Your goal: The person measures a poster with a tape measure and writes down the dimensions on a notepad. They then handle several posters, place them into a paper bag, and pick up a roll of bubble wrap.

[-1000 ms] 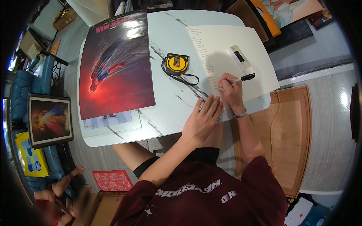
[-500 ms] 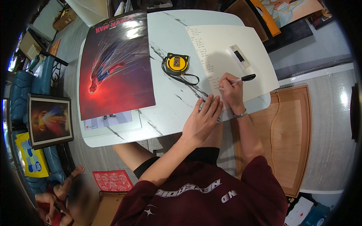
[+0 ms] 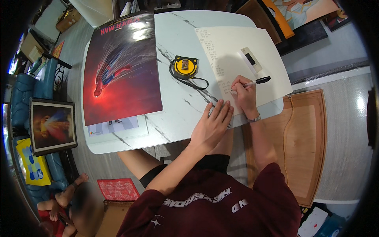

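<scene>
From afar, I cannot read the writing (image 3: 225, 86) beside the right hand (image 3: 246, 96), which pinches a pen (image 3: 262, 80). The spread left hand (image 3: 210, 127) hides some edge of the paper (image 3: 237, 41).

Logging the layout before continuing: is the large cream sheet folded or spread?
Spread: the sheet lies open on the table, no fold showing; the right hand, holding a pen, rests over its lower part.
</scene>
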The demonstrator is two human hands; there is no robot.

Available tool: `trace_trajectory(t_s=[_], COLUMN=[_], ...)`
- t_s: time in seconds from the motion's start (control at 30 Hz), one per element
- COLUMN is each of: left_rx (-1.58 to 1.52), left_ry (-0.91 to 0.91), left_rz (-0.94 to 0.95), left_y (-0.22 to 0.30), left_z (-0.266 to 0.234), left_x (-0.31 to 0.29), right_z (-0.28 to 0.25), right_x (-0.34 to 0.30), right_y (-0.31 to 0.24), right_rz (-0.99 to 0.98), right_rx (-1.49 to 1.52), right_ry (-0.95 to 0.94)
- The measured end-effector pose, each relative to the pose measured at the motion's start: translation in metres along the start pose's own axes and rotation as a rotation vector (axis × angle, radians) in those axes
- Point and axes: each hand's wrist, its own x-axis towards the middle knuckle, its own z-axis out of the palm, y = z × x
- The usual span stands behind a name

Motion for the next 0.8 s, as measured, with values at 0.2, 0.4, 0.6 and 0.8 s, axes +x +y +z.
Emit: trace_trajectory(t_s=[0.2, 0.4, 0.6, 0.8], left_rx=[0.009, 0.009, 0.009, 0.002], left_ry=[-0.002, -0.012, -0.014, -0.007], left_rz=[-0.004, -0.002, -0.005, -0.004], left_y=[0.0009, 0.0007, 0.0003, 0.0], left_z=[0.0008, 0.0014, 0.0004, 0.001], left_x=[0.0001, 0.0001, -0.0001, -0.0003], right_z=[-0.0011, -0.0012, -0.0017, -0.0029], right_x=[0.0011, 0.0002, 0.0009, 0.0001], right_y=[0.0004, 0.0031, 0.0016, 0.0032], right_rz=[-0.008, -0.001, 0.001, 0.009], right_rx=[-0.015, -0.004, -0.004, -0.041], right_ry=[-0.026, -0.022, -0.025, -0.017])
